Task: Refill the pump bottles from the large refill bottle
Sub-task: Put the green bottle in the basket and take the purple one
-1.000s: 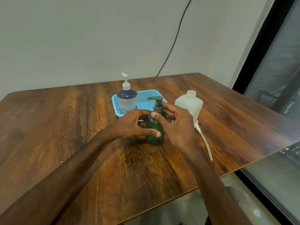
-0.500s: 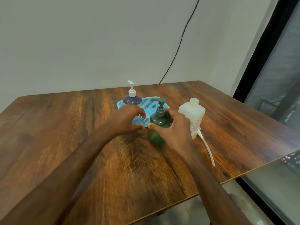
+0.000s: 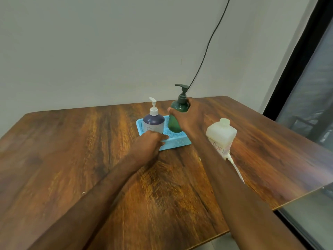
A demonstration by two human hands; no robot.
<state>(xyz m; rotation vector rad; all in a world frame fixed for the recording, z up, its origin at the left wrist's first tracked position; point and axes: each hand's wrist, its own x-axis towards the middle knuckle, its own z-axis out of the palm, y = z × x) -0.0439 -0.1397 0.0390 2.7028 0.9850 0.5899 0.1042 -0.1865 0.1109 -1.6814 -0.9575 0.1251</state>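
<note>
Glossy, dark-grained wood covers the bench [image 3: 90, 159] — on it a perforated blue plastic tray [image 3: 177, 140], a translucent green plastic pump bottle [image 3: 173, 123] and a cloudy white plastic refill bottle [image 3: 220, 135].

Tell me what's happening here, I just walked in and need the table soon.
A person is handling soap bottles. Their right hand has a grip on the green pump bottle, holding it at the blue basket beside the purple pump bottle. The left hand rests on the basket's front edge. The large refill bottle stands uncapped on the table.
</note>
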